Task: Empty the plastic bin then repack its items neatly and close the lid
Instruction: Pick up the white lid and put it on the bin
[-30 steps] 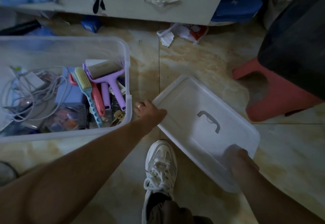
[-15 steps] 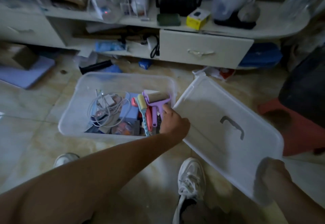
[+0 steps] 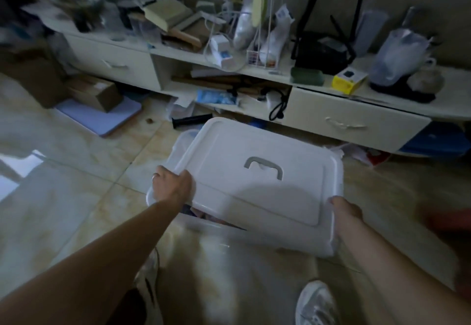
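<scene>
The white lid (image 3: 257, 187) with a grey handle (image 3: 263, 167) lies skewed over the clear plastic bin (image 3: 184, 141), covering most of it. The bin's far left corner and near wall (image 3: 204, 225) stick out from under the lid. My left hand (image 3: 172, 188) grips the lid's near left corner. My right hand (image 3: 346, 210) holds the lid's near right edge. A sliver of the packed items (image 3: 201, 213) shows through a gap at the near side; the rest is hidden.
A low white cabinet (image 3: 356, 120) with drawers and a cluttered top runs along the back. A cardboard box (image 3: 96, 92) on a pale board, a black tube (image 3: 191, 120) and scattered paper lie on the tiled floor. My white shoe (image 3: 317, 304) is at the bottom. A red stool (image 3: 448, 222) blurs at right.
Both hands swung the lid from the floor at the right, up and left over the bin. The bin's contents, open to view before, are now nearly all covered. The camera tilted up.
</scene>
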`<act>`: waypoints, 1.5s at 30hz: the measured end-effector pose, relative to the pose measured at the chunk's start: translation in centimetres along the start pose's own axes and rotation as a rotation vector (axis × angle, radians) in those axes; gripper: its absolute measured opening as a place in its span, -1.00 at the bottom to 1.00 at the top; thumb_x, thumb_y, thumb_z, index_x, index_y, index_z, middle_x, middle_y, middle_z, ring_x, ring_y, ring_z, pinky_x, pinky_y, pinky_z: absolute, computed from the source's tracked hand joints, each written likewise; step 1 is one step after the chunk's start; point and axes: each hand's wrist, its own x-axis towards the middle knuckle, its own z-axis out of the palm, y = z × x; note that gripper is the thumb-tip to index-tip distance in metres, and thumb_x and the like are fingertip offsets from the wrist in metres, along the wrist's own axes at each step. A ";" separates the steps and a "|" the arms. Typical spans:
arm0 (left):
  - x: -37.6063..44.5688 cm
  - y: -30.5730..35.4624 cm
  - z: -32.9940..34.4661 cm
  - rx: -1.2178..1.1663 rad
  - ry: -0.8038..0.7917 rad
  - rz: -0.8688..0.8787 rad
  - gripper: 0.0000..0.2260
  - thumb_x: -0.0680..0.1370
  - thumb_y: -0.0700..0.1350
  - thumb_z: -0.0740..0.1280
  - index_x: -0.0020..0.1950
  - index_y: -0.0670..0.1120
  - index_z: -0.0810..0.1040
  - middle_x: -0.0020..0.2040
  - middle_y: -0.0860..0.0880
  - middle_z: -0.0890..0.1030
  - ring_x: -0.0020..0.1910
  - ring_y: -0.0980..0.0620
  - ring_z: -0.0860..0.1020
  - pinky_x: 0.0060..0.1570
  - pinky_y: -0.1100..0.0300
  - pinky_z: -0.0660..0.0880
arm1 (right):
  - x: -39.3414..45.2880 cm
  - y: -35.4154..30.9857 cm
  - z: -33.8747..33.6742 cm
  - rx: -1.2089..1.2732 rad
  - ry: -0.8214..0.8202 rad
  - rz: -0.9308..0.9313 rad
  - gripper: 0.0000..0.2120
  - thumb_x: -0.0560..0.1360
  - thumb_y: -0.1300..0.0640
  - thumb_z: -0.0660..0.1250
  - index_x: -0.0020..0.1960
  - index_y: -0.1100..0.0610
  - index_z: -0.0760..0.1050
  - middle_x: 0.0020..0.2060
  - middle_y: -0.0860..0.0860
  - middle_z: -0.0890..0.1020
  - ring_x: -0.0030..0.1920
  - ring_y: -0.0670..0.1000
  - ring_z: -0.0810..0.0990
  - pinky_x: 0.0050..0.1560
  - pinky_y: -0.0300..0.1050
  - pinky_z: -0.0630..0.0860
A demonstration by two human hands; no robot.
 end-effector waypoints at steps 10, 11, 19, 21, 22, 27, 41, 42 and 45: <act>4.2 -4.8 -2.2 0.048 0.013 -0.119 -0.66 0.44 -0.05 0.29 0.10 -0.18 0.30 0.13 -0.25 0.51 0.11 -0.24 0.51 0.14 -0.06 0.50 | 2.0 0.2 7.5 -0.199 -0.006 -0.078 -0.28 0.37 0.18 0.33 0.48 0.37 0.26 0.33 0.28 0.51 0.25 0.28 0.57 0.27 0.20 0.52; 4.2 -5.2 -2.3 0.056 -0.007 -0.115 -0.67 0.44 -0.04 0.30 0.08 -0.16 0.28 0.09 -0.23 0.51 0.06 -0.23 0.51 0.09 -0.06 0.52 | -0.1 -0.4 7.4 -0.228 0.016 -0.089 -0.33 0.46 0.21 0.30 0.51 0.36 0.21 0.38 0.29 0.46 0.31 0.29 0.52 0.33 0.18 0.47; 4.3 -5.6 -2.0 0.030 -0.075 -0.128 -0.72 0.54 -0.16 0.24 0.21 -0.23 0.34 -0.06 -0.19 0.49 -0.07 -0.19 0.52 0.04 -0.05 0.56 | -2.9 0.3 7.1 -0.605 0.043 -0.347 -0.57 0.64 0.18 0.12 0.44 0.34 0.15 0.33 0.38 0.46 0.28 0.37 0.49 0.09 0.04 0.43; 4.5 -5.6 -1.6 0.090 -0.074 -0.066 -0.74 0.55 -0.16 0.18 0.22 -0.20 0.38 0.02 -0.24 0.55 0.01 -0.24 0.56 0.10 -0.08 0.54 | -2.9 1.0 7.2 -0.682 0.039 -0.385 -0.62 0.66 0.14 0.06 0.41 0.30 0.15 0.28 0.39 0.49 0.23 0.36 0.52 -0.02 0.02 0.36; 4.8 -5.8 -1.4 0.132 -0.077 -0.034 -0.74 0.55 -0.16 0.17 0.22 -0.19 0.40 0.05 -0.26 0.57 0.03 -0.26 0.56 0.12 -0.09 0.54 | -3.1 1.2 7.3 -0.714 0.048 -0.395 -0.63 0.67 0.11 0.03 0.40 0.28 0.15 0.26 0.38 0.50 0.20 0.36 0.53 -0.04 0.02 0.35; 4.9 -6.5 -0.6 0.254 -0.055 0.050 -0.79 0.60 -0.09 0.14 0.16 -0.17 0.40 0.04 -0.27 0.54 0.01 -0.29 0.54 0.09 -0.10 0.52 | -3.8 3.3 6.9 -0.822 0.135 -0.534 -0.59 0.69 -0.04 -0.04 0.27 0.29 0.27 0.18 0.37 0.56 0.15 0.37 0.57 0.06 0.13 0.47; 7.4 -6.7 0.1 0.225 -0.043 0.036 -0.66 0.65 0.00 0.14 0.28 -0.23 0.37 0.23 -0.32 0.42 0.18 -0.31 0.45 0.20 -0.14 0.43 | -2.2 3.6 7.3 -0.853 0.244 -0.662 -0.62 0.66 -0.06 -0.01 0.20 0.25 0.31 0.06 0.32 0.63 0.03 0.34 0.63 -0.08 0.08 0.46; 7.3 -6.5 0.2 0.216 -0.026 0.036 -0.67 0.65 -0.01 0.14 0.27 -0.24 0.38 0.23 -0.32 0.42 0.19 -0.30 0.45 0.19 -0.13 0.42 | -1.9 3.3 7.4 -0.834 0.244 -0.669 -0.62 0.67 -0.05 -0.01 0.18 0.26 0.31 0.07 0.33 0.62 0.04 0.34 0.62 -0.07 0.09 0.46; 7.0 -6.2 0.5 0.202 0.028 0.041 -0.67 0.64 -0.05 0.14 0.26 -0.28 0.38 0.23 -0.32 0.43 0.22 -0.29 0.43 0.19 -0.12 0.39 | -1.4 2.9 7.6 -0.775 0.252 -0.677 -0.60 0.66 -0.06 -0.01 0.16 0.28 0.33 0.09 0.35 0.60 0.05 0.35 0.61 -0.02 0.13 0.49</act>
